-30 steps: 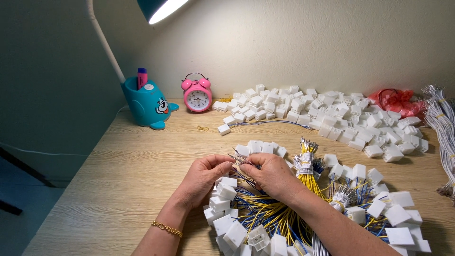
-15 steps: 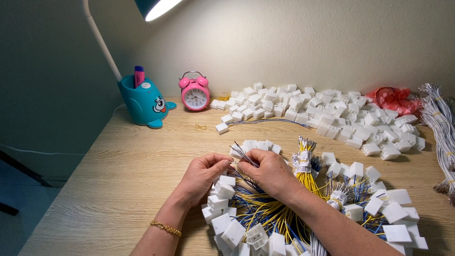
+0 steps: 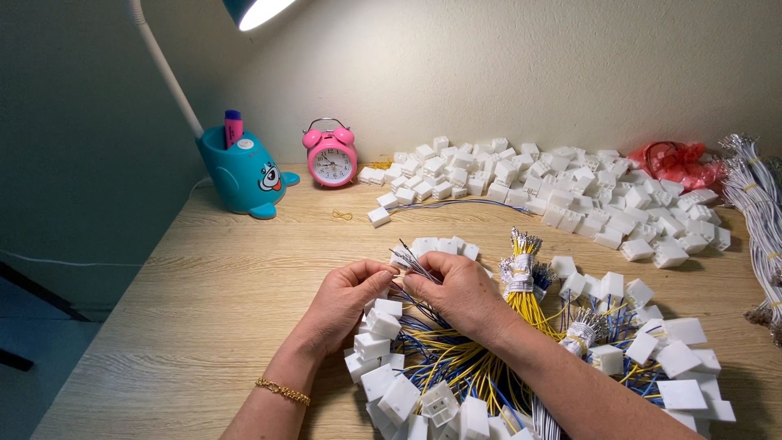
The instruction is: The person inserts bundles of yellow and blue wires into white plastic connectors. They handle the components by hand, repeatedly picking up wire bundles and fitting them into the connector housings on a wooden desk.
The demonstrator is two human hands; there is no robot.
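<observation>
My left hand [image 3: 346, 297] and my right hand [image 3: 456, 289] meet over a heap of white plastic connectors [image 3: 407, 383] with yellow and blue wires [image 3: 464, 363]. Between the fingertips of both hands I pinch a thin bunch of wires [image 3: 414, 262] whose bare ends stick up and to the left. A gold bracelet [image 3: 283, 391] sits on my left wrist. To the right of my right hand stands a tied bundle of yellow wires [image 3: 521, 273] with metal tips.
A large pile of loose white connectors [image 3: 554, 191] lies at the back. A pink alarm clock [image 3: 330, 155] and a teal whale-shaped pen holder [image 3: 240, 175] stand at back left under a lamp. A red bag [image 3: 676, 163] and white cable bundles [image 3: 757, 204] lie at the right.
Both hands have stayed together over the heap. The pinched wire ends have lifted a little and now poke out more clearly between the fingertips.
</observation>
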